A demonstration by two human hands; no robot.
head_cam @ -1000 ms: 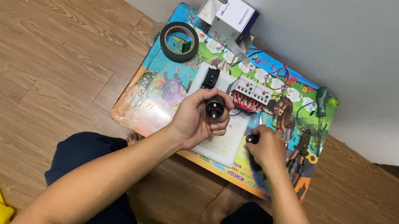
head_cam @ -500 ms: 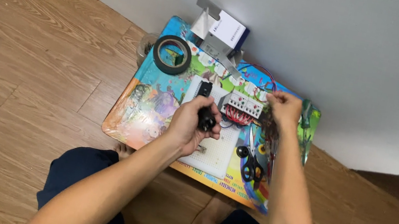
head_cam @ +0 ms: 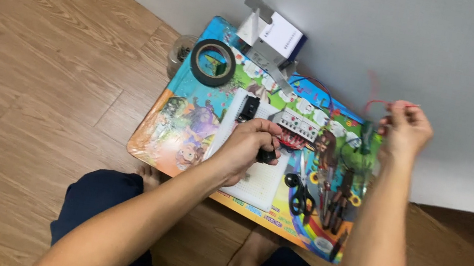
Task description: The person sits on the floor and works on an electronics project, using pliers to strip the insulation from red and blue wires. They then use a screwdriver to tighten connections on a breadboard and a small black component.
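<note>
Wooden flooring meets a pale grey wall, and against that wall lies a colourful cartoon-printed board (head_cam: 185,130) used as a low work surface.

At the centre of the board, the left hand (head_cam: 247,148) is clenched around a small black component (head_cam: 267,156), pressing it onto a white breadboard (head_cam: 258,179). The component looks light, rigid and small enough to slip, so a pinch by its sides seems the safest hold.

At about 2 o'clock from that hand, the right hand (head_cam: 405,129) is raised in front of the wall, fingertips pinched on a thin red wire (head_cam: 378,103). The wire looks very light and floppy, likely to bend or spring away, so it is best gripped close to its end.

Moving outward: a grey terminal block with red wiring (head_cam: 295,125) sits at 1 o'clock from the left hand. Black scissors (head_cam: 302,194) and several screwdrivers (head_cam: 336,199) lie at 4 o'clock. A roll of dark tape (head_cam: 213,62) rests at 11 o'clock, with a glass jar (head_cam: 179,54) just beside it. A small white box (head_cam: 271,40) stands at 12 o'clock, against the wall.
</note>
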